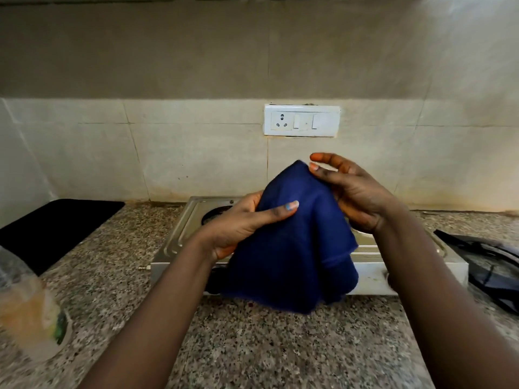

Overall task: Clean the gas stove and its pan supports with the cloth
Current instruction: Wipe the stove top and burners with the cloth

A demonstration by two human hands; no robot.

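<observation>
Fingers of the left hand [238,223] curl behind the dark blue cloth [292,242] while the thumb lies flat across its front face, so the fabric is pinched between thumb and fingers about a third of the way down from its peak. Fingertips of the right hand [356,192] meet the cloth only at its top corner: the thumb tip and one fingertip nip that corner, and the remaining fingers are spread loosely, touching nothing that can be seen.

From both sets of fingers the cloth hangs downward, its long axis running roughly vertical from the peak at the right fingertips to the loose hem below the left wrist. It is in the air, not on any surface.

What the next move appears to depend on is this: the gas stove [179,242] lies directly behind and beneath the hanging cloth, beyond both palms, with its front panel just past the lower hem. One burner opening [216,213] shows just beyond the left fingers. No pan supports can be made out on the stove; the cloth and hands hide most of its top.

Both forearms come in from the near edge of the counter [252,346] and converge over the stove. The left hand has the fuller hold, so it seems the likelier one to carry the cloth down to wipe.
</observation>
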